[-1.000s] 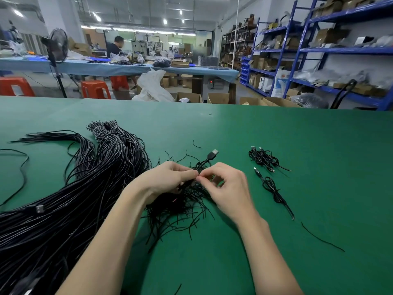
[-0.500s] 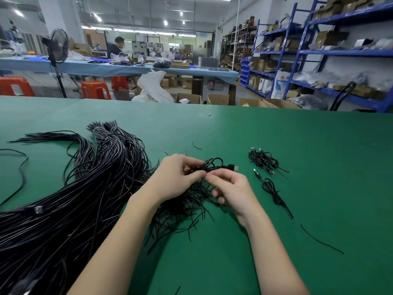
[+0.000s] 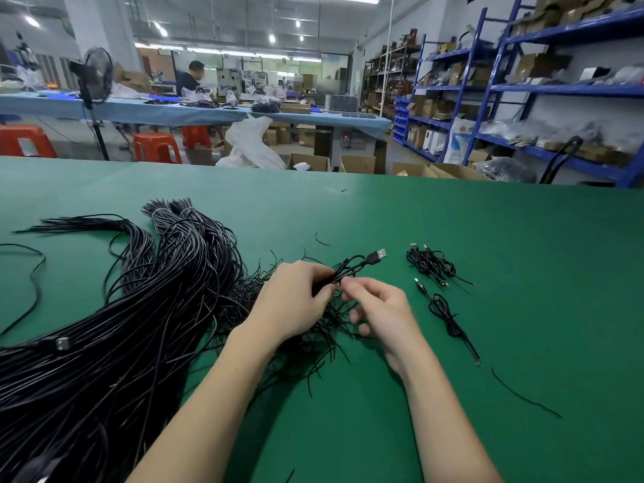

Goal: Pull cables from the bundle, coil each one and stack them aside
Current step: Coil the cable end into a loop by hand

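Observation:
A big bundle of black cables [image 3: 115,329] lies across the left of the green table [image 3: 488,238]. My left hand [image 3: 296,301] grips a small coiled black cable [image 3: 348,268] whose USB plug [image 3: 378,255] sticks out to the upper right. My right hand [image 3: 378,308] pinches the same coil at its near side, fingertips against the left hand's. A heap of short black tie wires [image 3: 313,343] lies under both hands. Coiled cables lie to the right: a small stack [image 3: 430,264] and a single one [image 3: 446,312].
A loose tie wire [image 3: 522,393] lies at the right, another short one [image 3: 321,239] beyond the hands. A stray cable [image 3: 33,287] loops at the far left. Past the table's far edge are cardboard boxes [image 3: 355,163], blue shelving [image 3: 557,88] and a person at a distant bench.
The coil's USB plug has swung back up to the upper right after pointing right half a second ago. Both hands stay together on the coil.

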